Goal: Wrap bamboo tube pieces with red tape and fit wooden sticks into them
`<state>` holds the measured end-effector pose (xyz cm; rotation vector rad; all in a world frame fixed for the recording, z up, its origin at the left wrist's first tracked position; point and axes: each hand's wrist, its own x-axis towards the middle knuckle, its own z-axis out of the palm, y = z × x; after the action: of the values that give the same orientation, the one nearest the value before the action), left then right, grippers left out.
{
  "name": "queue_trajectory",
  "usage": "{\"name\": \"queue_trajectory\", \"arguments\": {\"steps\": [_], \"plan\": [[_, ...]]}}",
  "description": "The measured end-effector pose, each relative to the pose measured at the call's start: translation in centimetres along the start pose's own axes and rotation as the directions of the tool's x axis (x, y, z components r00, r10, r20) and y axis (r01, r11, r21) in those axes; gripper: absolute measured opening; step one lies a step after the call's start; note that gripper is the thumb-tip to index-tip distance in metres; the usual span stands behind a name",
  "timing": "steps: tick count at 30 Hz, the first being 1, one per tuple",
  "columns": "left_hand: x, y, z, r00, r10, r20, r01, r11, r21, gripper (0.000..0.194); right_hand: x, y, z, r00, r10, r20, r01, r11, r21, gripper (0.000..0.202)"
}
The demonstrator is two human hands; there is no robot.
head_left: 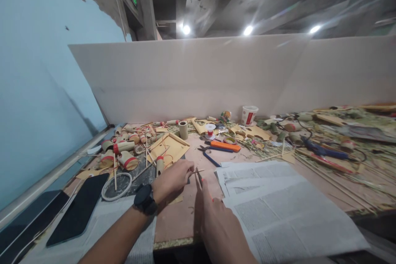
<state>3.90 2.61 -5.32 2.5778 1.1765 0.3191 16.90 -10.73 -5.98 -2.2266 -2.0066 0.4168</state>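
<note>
My left hand, with a dark watch on its wrist, pinches a thin wooden stick just above the table. My right hand is wrapped round a knife, and its narrow dark blade meets the stick close to my left fingertips. Most of the knife's handle is hidden in my fist; a bit of orange-red shows. Beyond the hands lie blue-handled pliers and an orange utility knife. A short bamboo tube with a red band stands left of my left hand.
A phone, a white ring and several bamboo pieces lie to the left. Newspaper sheets cover the right front. A paper cup, a thread spool and a blue tool with a cord are farther back.
</note>
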Motion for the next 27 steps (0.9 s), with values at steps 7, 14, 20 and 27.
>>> {"name": "queue_trajectory", "arguments": {"steps": [7,14,20,27], "plan": [[0.1,-0.1,0.1,0.999,-0.031,0.011,0.031,0.999,-0.028,0.026,0.6,0.5,0.1,0.997,-0.044,-0.055,0.043,0.999,-0.011,0.064],[0.4,-1.0,0.5,0.999,-0.037,0.019,0.038,0.999,-0.031,0.021,1.0,1.5,0.3,0.994,-0.088,-0.068,0.085,0.995,-0.046,0.067],[0.7,-0.8,0.3,0.998,-0.044,0.039,0.045,0.999,-0.023,0.021,1.4,1.6,0.7,0.986,-0.121,-0.111,0.11,0.989,-0.102,0.065],[1.1,-1.2,0.4,0.998,-0.026,0.059,0.026,1.0,0.002,0.021,1.0,1.5,-0.2,0.99,-0.138,-0.033,0.13,0.975,-0.18,0.067]]}}
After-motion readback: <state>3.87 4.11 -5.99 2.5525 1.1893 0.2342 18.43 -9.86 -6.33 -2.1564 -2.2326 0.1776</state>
